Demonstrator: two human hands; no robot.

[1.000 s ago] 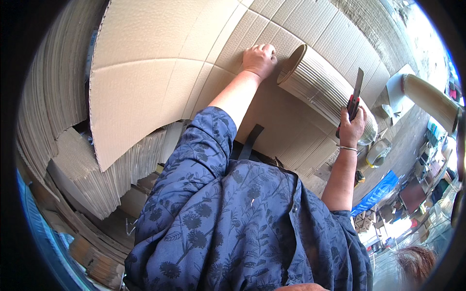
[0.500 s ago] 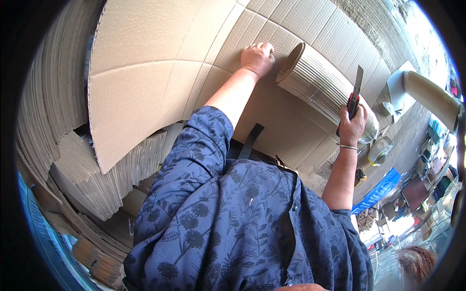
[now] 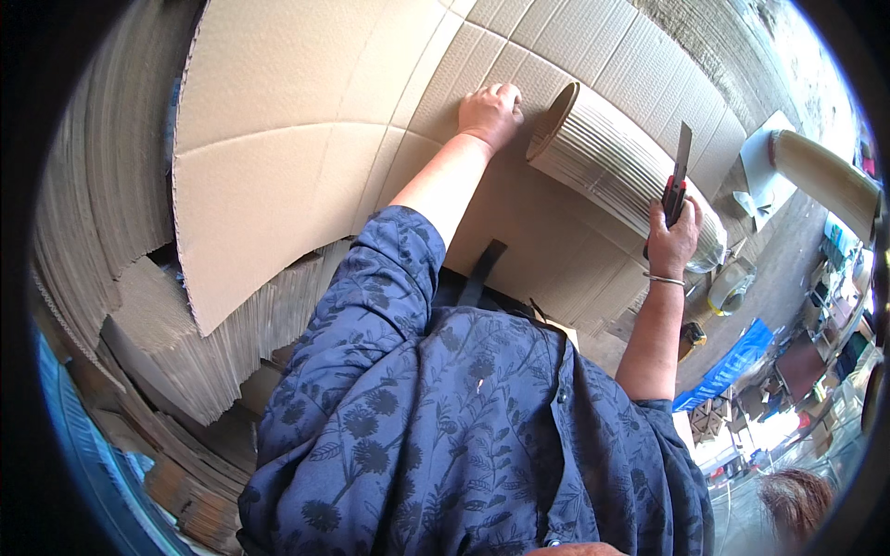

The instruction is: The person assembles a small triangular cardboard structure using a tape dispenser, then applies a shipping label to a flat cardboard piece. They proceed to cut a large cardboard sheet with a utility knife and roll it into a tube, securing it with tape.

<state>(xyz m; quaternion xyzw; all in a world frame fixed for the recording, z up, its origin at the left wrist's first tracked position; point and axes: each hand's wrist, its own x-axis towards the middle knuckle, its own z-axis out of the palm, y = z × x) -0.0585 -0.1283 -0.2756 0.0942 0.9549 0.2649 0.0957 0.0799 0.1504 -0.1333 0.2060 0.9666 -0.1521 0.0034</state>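
My left hand (image 3: 490, 117) rests closed, knuckles up, on a large creased cardboard sheet (image 3: 278, 167); what its curled fingers hold, if anything, is hidden. My right hand (image 3: 673, 239) grips a box cutter (image 3: 675, 196) with a red and black handle. Its long blade is out and points upward. Between my hands lies a hollow, ridged, pale brown roll (image 3: 607, 153) on the cardboard, its open end toward my left hand. Clear film shows at its far right end, beside my right hand.
Thick stacks of flat cardboard (image 3: 111, 157) stand at the left. A yellow and clear tape roll (image 3: 732, 285), a yellow and black tape measure (image 3: 691, 339) and a blue sheet (image 3: 728, 366) lie right. Another curved brown roll (image 3: 823, 176) sits farther off. Hair (image 3: 795, 500) shows at lower right.
My hands hold nearly the same places, with the box cutter still in my right hand. The view has shifted very slightly.
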